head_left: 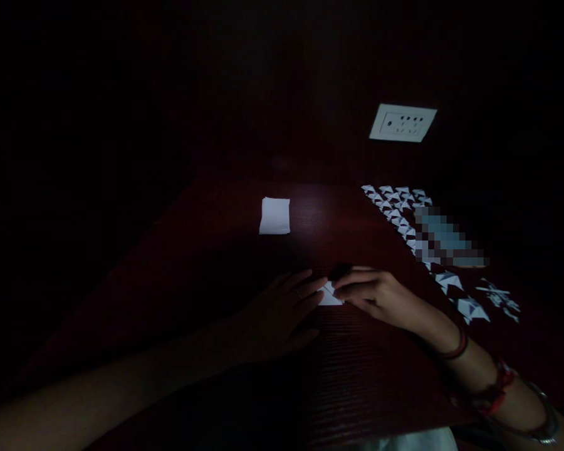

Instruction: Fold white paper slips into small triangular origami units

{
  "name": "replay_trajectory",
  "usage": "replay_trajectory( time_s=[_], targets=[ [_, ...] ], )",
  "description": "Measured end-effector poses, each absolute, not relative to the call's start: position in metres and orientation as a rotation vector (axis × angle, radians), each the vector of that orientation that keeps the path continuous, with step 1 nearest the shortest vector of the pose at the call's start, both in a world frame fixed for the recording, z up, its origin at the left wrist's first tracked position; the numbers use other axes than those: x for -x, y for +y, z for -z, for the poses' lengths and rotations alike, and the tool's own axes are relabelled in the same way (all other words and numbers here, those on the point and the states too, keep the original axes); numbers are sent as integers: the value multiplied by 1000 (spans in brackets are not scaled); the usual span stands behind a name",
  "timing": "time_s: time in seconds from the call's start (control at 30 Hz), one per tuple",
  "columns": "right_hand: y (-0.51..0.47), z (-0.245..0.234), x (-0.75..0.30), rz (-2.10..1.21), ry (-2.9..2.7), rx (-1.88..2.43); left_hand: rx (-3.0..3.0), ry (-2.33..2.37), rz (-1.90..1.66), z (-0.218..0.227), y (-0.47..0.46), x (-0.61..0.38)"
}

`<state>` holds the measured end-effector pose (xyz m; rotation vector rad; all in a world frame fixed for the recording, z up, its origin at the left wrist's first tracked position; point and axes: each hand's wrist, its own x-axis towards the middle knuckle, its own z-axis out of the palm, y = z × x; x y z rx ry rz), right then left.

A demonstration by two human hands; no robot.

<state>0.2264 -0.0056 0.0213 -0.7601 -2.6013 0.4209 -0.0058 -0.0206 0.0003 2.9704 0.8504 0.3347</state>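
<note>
In the head view, a small folded paper [329, 297] lies on the dark red counter [352, 244] between the hands. The left hand [289, 307] reaches in with fingers extended and slightly apart, their tips at the paper's left side. The right hand [376, 293] has its fingers drawn together at the right side; I cannot tell whether they pinch it. Farther off sits a paper stack [275, 217]; folded paper pieces [471, 308] line the right.
</note>
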Motion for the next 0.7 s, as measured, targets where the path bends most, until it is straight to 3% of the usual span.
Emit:
replay_trajectory(
  time_s=[0.7],
  targets=[
    [-6, -20, -225, -458, -2594, 806, -2956, 829, -331, 0, -21, 7]
  ],
)
